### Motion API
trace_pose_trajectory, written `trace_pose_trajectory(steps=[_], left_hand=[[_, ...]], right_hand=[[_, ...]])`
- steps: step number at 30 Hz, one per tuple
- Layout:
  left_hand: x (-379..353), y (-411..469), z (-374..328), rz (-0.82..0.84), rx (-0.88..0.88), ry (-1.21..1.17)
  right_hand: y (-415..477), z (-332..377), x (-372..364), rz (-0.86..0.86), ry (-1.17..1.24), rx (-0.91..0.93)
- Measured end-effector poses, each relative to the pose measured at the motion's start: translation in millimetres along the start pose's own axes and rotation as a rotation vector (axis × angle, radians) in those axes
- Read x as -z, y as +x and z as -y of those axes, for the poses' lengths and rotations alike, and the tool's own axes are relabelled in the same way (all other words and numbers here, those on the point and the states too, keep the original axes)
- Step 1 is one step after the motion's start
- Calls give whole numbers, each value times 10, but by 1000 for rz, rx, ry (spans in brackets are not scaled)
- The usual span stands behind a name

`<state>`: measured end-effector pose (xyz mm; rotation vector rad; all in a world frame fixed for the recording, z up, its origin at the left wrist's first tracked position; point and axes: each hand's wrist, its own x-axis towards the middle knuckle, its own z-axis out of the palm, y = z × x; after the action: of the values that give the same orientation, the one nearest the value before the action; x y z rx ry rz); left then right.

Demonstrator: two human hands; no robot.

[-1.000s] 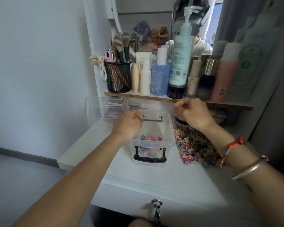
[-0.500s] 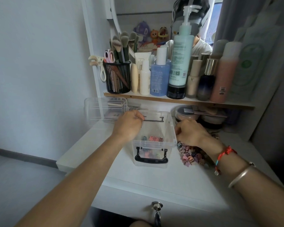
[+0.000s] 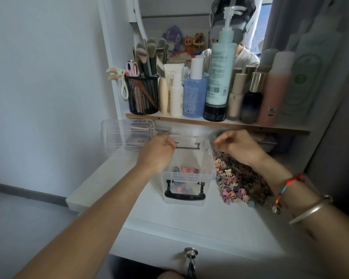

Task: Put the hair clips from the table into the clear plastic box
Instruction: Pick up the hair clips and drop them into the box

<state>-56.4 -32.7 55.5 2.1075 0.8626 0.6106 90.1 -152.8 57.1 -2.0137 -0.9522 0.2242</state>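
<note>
The left hand (image 3: 156,152) has its fingers curled over the left rear rim of the clear plastic box (image 3: 208,162) and appears to grip it. A few hair clips (image 3: 187,170) lie inside. The right hand (image 3: 241,147) hovers, blurred, just past the box's right rim with its fingers bunched. I cannot tell whether they pinch a clip. The main pile (image 3: 240,184) lies on the surface (image 3: 189,222) below this hand, so the right hand is nearer and the box is just to its left.

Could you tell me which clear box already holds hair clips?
The front box with black handles, beside the pile of clips; the other box sits farther back on the left.
</note>
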Motion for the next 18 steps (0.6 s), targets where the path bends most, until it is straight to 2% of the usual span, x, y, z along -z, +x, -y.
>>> trace_pose_trajectory(steps=[5,7,11,13,15,16,18], left_hand=[[0,2,-4,2,2,-4],[3,-3,-6,2,-2,6],[5,-7,-13,-1,-3,13],[7,-12,-11,-1,-3,18],[11,-16,-4,-1,-3,22],[15,-17,0,-2,-2,24],[13,-18,-2,-2,1,22]], right_hand=[[-65,-102,-118,211,-590,-3],[-89,-82,-190,199,-724,-1],[-83,-67,-279,149,-842,17],[-84,-78,-302,158,-857,25],[-70,-58,-263,65,-781,44],[-51,-22,-220,-27,-680,48],[-14,90,-100,-176,-266,49]])
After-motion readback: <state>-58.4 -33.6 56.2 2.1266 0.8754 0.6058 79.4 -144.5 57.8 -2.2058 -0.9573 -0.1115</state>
